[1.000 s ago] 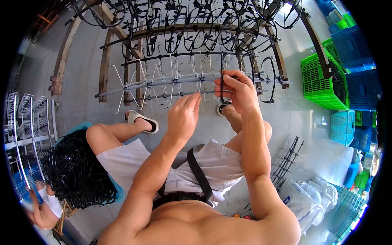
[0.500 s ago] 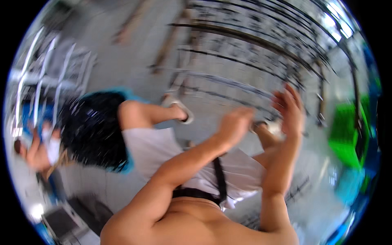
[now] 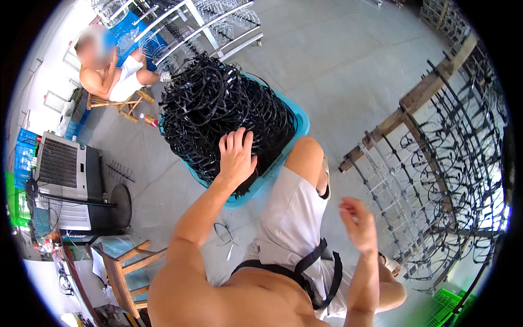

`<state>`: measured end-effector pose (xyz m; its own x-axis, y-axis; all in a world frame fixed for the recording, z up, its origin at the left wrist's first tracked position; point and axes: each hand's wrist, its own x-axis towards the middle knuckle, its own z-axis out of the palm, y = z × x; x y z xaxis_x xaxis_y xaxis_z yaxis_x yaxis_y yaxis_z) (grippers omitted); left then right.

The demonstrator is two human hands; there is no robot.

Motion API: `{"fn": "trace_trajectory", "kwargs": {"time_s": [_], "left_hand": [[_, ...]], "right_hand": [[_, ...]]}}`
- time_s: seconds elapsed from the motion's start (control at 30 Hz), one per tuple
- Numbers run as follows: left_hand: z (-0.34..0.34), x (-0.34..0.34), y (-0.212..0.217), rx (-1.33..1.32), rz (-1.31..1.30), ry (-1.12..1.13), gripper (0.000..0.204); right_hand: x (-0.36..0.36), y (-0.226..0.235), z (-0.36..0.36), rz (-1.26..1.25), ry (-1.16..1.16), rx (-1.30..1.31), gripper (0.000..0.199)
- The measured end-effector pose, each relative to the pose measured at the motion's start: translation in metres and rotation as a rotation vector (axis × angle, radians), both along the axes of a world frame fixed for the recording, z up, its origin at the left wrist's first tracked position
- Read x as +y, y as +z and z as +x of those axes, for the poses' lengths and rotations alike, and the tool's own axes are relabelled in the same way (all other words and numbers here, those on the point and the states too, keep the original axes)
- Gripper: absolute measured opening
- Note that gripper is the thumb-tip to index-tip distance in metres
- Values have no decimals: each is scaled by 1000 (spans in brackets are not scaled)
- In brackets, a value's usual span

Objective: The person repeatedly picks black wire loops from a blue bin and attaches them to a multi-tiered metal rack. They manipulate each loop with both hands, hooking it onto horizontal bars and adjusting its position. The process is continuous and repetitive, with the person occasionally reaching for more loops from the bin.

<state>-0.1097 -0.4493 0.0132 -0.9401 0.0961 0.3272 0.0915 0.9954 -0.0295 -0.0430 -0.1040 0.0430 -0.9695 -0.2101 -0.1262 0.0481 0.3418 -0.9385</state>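
A heaped pile of thin, glossy black curved pieces point(image 3: 212, 98) fills a light-blue plastic basket point(image 3: 301, 117) beside my left knee. On the near side of the pile rests my left hand point(image 3: 237, 158), its fingers apart and pointing away from me; the fingertips touch the black pieces. My right hand point(image 3: 360, 224) hangs in the air over my right leg, fingers loosely bent, with nothing visible in it. To the right stands a rack point(image 3: 381, 128) of wooden bars and metal rods, with many black curved pieces hanging on it.
A person point(image 3: 106, 76) sits on a wooden stool at the far left by a white metal rack point(image 3: 204, 27). An air cooler point(image 3: 62, 174), a fan point(image 3: 117, 204) and a wooden chair point(image 3: 128, 267) stand at left. Green crates point(image 3: 444, 308) are at lower right. A thin loop point(image 3: 222, 233) lies on the floor.
The view has swung left, bringing the basket nearer the middle and the rack to the right edge. My left hand has moved from the air onto the black pile; my right hand has lowered.
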Motion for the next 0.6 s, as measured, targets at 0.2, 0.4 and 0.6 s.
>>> {"fn": "trace_trajectory", "kwargs": {"time_s": [0.2,0.4,0.6], "left_hand": [[-27,-28,-56,1,-175,-117,35],[-13,-33,13,-53,212,-230,75],[-59,-137,72,106,84,-10,94]], "right_hand": [[-107,0,-75,47,278,9,27],[-186,-27,-121,191,220,162,42],[-231,-50,-133,236,172,166,53]]}}
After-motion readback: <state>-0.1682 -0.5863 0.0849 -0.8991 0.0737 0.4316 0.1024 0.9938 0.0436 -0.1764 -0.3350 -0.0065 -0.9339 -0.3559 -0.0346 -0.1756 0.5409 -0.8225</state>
